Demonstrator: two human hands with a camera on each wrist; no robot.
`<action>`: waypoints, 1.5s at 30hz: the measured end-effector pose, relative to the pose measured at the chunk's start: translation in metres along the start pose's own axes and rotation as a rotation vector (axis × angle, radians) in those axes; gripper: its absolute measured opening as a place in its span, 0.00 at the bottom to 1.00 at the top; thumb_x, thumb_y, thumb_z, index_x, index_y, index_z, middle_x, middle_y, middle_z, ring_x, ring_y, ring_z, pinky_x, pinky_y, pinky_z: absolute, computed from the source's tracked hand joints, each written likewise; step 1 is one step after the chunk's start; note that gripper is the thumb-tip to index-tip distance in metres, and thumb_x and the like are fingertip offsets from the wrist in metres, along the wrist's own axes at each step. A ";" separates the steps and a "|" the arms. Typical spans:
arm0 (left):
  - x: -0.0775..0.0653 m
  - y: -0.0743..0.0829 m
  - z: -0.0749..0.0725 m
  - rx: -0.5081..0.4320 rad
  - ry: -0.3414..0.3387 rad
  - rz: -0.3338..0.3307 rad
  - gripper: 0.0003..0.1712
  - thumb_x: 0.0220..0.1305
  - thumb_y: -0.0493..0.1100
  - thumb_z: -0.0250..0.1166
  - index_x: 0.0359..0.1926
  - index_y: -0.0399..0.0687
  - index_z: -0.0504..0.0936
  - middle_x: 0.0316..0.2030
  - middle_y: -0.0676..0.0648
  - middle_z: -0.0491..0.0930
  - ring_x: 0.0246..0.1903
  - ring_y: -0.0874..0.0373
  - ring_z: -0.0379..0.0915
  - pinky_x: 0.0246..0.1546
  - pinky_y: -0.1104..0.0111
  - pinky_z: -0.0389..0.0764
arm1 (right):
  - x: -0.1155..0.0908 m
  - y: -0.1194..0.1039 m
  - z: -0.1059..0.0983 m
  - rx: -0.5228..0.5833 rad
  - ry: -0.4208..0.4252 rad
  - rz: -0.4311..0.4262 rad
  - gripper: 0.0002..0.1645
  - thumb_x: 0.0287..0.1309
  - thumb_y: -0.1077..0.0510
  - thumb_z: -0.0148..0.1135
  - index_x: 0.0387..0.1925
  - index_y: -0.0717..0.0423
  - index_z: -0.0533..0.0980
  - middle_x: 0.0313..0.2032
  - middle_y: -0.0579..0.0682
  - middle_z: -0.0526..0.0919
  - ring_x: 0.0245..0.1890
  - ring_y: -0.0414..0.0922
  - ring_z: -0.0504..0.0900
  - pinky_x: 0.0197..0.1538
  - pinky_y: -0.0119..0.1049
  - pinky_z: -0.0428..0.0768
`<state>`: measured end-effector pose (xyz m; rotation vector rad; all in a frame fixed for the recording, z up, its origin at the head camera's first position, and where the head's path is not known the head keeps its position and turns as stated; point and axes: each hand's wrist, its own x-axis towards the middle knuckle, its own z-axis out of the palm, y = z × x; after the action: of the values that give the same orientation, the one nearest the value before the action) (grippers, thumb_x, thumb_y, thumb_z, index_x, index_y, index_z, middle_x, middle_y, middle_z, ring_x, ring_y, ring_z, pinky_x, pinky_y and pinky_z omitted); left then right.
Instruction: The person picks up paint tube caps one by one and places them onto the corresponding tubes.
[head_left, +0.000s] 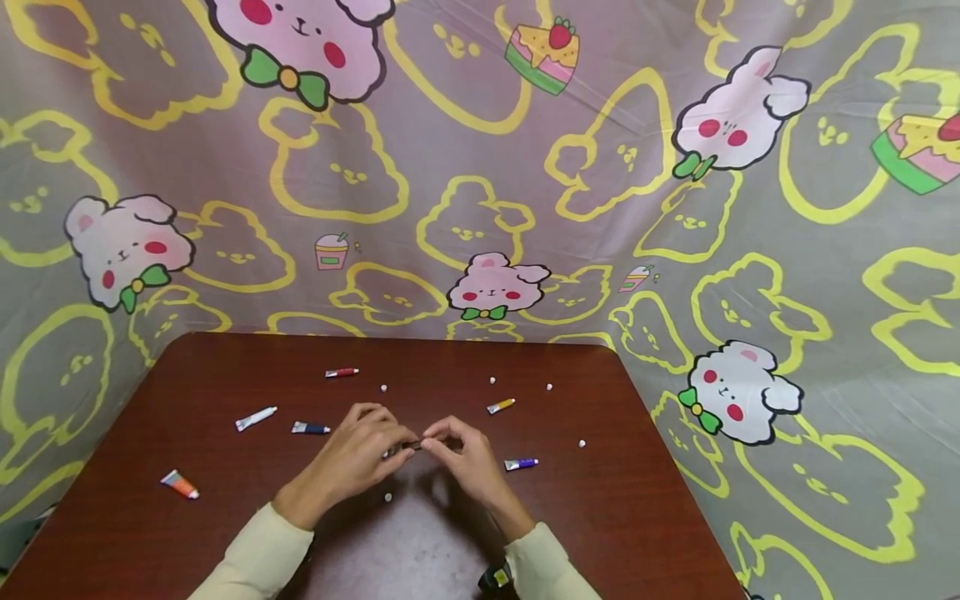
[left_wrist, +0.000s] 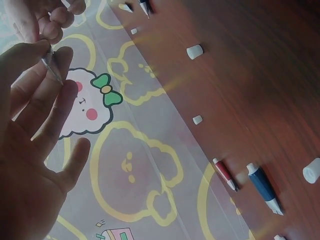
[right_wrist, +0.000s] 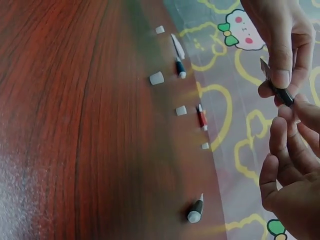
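Over the middle of the table, my left hand (head_left: pixel 367 450) pinches a small dark paint tube (right_wrist: pixel 284 96) between thumb and fingers. Its flat silvery tail (left_wrist: pixel 52 69) sticks out of that grip in the left wrist view. From the other side, my right hand (head_left: pixel 468 460) pinches the opposite end with thumb and index finger. Those fingertips cover that end, so I cannot tell whether a cap is on it. Nearest the left hand lies a dark blue tube (head_left: pixel 311 428); a purple-blue tube (head_left: pixel 521 463) lies right of the right hand.
Red (head_left: pixel 342 373), white (head_left: pixel 257 418), orange (head_left: pixel 180 484) and yellow (head_left: pixel 501 406) paint tubes lie about the brown table (head_left: pixel 637 517). Several small white caps are scattered, one cap (head_left: pixel 387 497) just below the hands. A patterned cloth (head_left: pixel 420 150) hangs behind the table.
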<state>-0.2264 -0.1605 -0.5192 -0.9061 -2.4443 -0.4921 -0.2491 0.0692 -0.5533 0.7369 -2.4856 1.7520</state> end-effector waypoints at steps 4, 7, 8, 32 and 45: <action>0.000 0.000 0.000 0.001 -0.008 -0.011 0.08 0.63 0.46 0.81 0.42 0.54 0.94 0.33 0.58 0.89 0.41 0.60 0.81 0.58 0.47 0.77 | 0.000 -0.001 -0.002 0.038 -0.020 0.001 0.07 0.70 0.58 0.73 0.44 0.55 0.83 0.39 0.56 0.91 0.38 0.37 0.84 0.44 0.31 0.82; 0.000 -0.001 0.001 0.005 -0.005 -0.014 0.08 0.62 0.46 0.82 0.41 0.55 0.94 0.33 0.59 0.89 0.41 0.61 0.82 0.58 0.48 0.77 | 0.000 -0.002 -0.005 0.028 -0.038 0.001 0.08 0.68 0.59 0.75 0.46 0.55 0.85 0.40 0.55 0.92 0.40 0.37 0.86 0.47 0.35 0.85; 0.000 -0.001 0.001 0.006 -0.003 -0.015 0.08 0.61 0.46 0.82 0.41 0.55 0.94 0.33 0.59 0.88 0.41 0.61 0.82 0.58 0.48 0.77 | -0.001 -0.002 -0.005 0.018 -0.043 0.001 0.08 0.68 0.59 0.75 0.46 0.54 0.85 0.40 0.54 0.92 0.41 0.37 0.86 0.48 0.36 0.85; 0.004 0.003 0.003 0.033 0.003 0.064 0.10 0.61 0.46 0.82 0.42 0.53 0.93 0.33 0.57 0.88 0.41 0.60 0.81 0.61 0.47 0.77 | -0.002 0.000 -0.002 -0.118 -0.002 0.026 0.17 0.80 0.50 0.62 0.32 0.51 0.82 0.24 0.48 0.83 0.25 0.30 0.77 0.32 0.27 0.76; 0.002 0.000 0.004 0.018 0.003 0.065 0.09 0.62 0.45 0.81 0.42 0.52 0.93 0.33 0.57 0.88 0.41 0.59 0.80 0.62 0.50 0.78 | -0.005 -0.001 -0.011 0.015 -0.052 0.013 0.07 0.68 0.60 0.74 0.46 0.55 0.86 0.40 0.54 0.91 0.41 0.38 0.86 0.49 0.40 0.87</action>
<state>-0.2294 -0.1572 -0.5215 -0.9729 -2.4048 -0.4479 -0.2467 0.0805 -0.5502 0.7789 -2.5184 1.7804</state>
